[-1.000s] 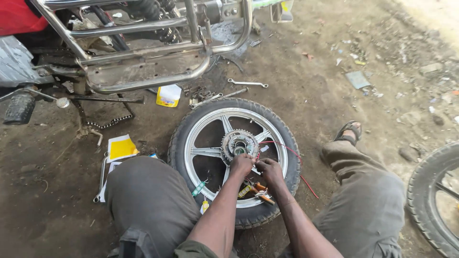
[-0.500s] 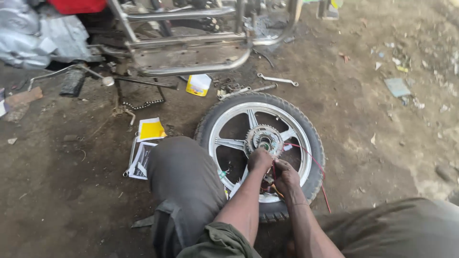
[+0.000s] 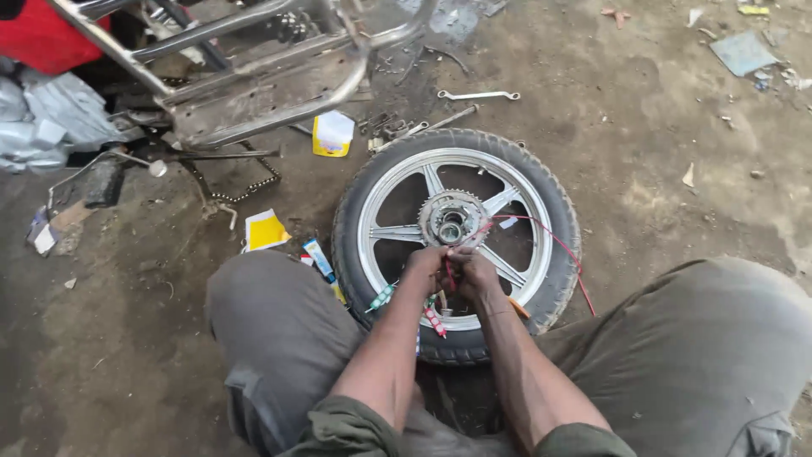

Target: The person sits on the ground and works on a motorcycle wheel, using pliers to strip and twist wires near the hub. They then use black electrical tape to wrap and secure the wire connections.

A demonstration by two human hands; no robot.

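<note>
Red wire (image 3: 541, 227) runs from both hands' grip, apparently pinched.

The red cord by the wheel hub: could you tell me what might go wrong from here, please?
1. The red cord loops loose over the tyre and might snag on the sprocket.
2. Both hands, left hand and right hand, work beside the sprocket teeth, so a slip could nick them.
</note>
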